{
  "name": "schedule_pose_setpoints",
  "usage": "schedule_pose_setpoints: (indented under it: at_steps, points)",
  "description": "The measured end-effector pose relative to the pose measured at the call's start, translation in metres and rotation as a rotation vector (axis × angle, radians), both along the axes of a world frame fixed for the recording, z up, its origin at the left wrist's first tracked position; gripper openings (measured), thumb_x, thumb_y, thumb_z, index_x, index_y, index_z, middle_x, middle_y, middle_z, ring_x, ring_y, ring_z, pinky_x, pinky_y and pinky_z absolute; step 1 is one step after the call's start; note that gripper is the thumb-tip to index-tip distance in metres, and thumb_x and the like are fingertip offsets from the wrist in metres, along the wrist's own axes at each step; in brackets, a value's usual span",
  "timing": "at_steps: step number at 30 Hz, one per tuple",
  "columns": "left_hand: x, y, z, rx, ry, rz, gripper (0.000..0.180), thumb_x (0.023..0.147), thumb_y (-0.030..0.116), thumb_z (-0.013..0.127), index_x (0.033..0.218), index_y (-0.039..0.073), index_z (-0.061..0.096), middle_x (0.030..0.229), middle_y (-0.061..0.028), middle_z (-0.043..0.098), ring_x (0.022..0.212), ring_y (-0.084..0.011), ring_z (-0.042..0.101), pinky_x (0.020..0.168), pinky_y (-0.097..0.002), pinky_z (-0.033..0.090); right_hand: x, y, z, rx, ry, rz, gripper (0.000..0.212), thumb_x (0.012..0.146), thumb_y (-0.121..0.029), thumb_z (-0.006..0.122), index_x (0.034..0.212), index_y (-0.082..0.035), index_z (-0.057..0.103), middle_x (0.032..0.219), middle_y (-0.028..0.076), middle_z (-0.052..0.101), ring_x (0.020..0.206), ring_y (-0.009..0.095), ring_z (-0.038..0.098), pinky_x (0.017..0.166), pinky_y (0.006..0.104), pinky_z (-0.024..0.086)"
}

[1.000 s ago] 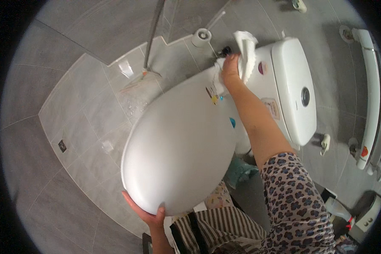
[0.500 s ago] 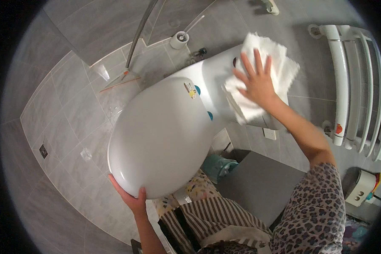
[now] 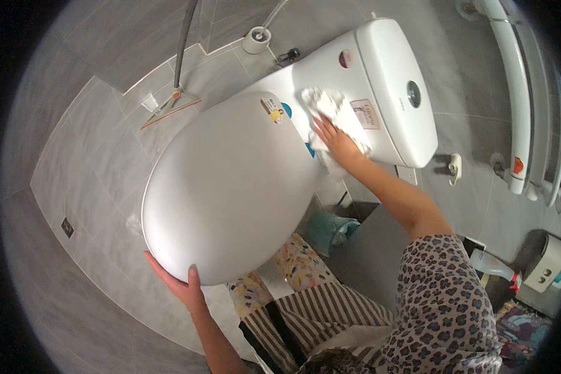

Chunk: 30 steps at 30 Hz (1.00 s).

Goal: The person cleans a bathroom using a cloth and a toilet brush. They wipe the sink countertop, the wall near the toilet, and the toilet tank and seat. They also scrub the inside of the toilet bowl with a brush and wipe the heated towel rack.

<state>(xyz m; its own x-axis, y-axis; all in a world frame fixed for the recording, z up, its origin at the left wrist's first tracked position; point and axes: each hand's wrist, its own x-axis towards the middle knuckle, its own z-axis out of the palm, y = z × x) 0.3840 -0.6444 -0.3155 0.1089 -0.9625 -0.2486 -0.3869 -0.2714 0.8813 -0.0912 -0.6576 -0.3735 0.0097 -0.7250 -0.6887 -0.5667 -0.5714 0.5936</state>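
Observation:
The white toilet lid [image 3: 230, 187] is lowered over the bowl. My left hand [image 3: 184, 288] grips its front rim, thumb on top and the other fingers along the edge. Behind the lid's hinges, my right hand [image 3: 341, 146] presses a crumpled white cloth [image 3: 330, 103] onto the porcelain in front of the tank [image 3: 330, 65]. The fingers lie over the cloth and partly sink into its folds. One blue-green hinge piece [image 3: 287, 110] shows beside the lid; another is partly covered near the right hand. A small sticker [image 3: 272, 110] is on the lid.
A toilet brush holder [image 3: 257, 40] and a floor squeegee [image 3: 171, 109] stand at the far left. Right of the toilet are a teal bin [image 3: 330, 232], a grey box-like surface [image 3: 374, 255], a spray bottle [image 3: 493, 265] and a white towel radiator [image 3: 511, 106].
My right hand has moved the cloth from the tank's top down and left to the area behind the lid, uncovering the tank top. My left hand stays on the rim; the view has shifted.

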Motion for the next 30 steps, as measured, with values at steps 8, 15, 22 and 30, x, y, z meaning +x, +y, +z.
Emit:
schedule_pose_setpoints:
  at_steps: [8, 15, 22, 30]
  points:
    - [0.016, -0.016, 0.011, 0.229, -0.022, -0.134, 0.09, 0.068, 0.016, 0.077, 0.142, 0.001, 0.027, 0.144, -0.0202, 0.031, 0.132, -0.0329, 0.032, 0.108, -0.042, 0.027, -0.03, 0.157, 0.157, -0.401, -0.401, -0.559, 0.053, 0.084, -0.012, 0.05, 0.135, -0.006, 0.037, 0.14, 0.016, 0.038, 0.124, 0.034, 0.043, 0.103, 0.0396, 0.037]
    - [0.02, -0.051, -0.005, 0.303, -0.67, -0.476, 0.102, 0.058, 0.037, 0.085, 0.137, 0.0, 0.033, 0.14, -0.0241, 0.034, 0.129, -0.0424, 0.031, 0.107, -0.0453, 0.031, -0.016, 0.097, 0.231, -0.676, -0.742, -0.535, 0.091, 0.055, -0.011, 0.079, 0.137, -0.022, 0.04, 0.149, 0.005, 0.028, 0.137, 0.03, 0.024, 0.109, 0.0439, 0.029]
    - [-0.021, -0.106, 0.001, 0.447, -1.28, -0.933, 0.103, 0.06, 0.05, 0.08, 0.139, 0.004, 0.032, 0.145, -0.0266, 0.022, 0.132, -0.048, 0.022, 0.104, -0.0529, 0.032, -0.044, -0.115, 0.159, -1.038, -0.889, -0.357, 0.065, 0.071, -0.035, 0.069, 0.131, -0.017, 0.049, 0.145, 0.008, 0.032, 0.135, 0.036, 0.023, 0.111, 0.0481, 0.02]
    - [-0.24, -0.183, 0.134, -0.547, -0.656, -1.085, 0.054, 0.083, 0.021, 0.066, 0.13, 0.002, 0.046, 0.145, -0.0211, 0.028, 0.135, -0.0434, 0.021, 0.106, -0.05, 0.029, -0.109, -0.171, 0.153, -1.485, -0.807, -0.932, 0.054, 0.089, -0.051, 0.038, 0.132, -0.02, 0.049, 0.135, 0.011, 0.046, 0.125, 0.04, 0.038, 0.109, 0.0535, 0.013]
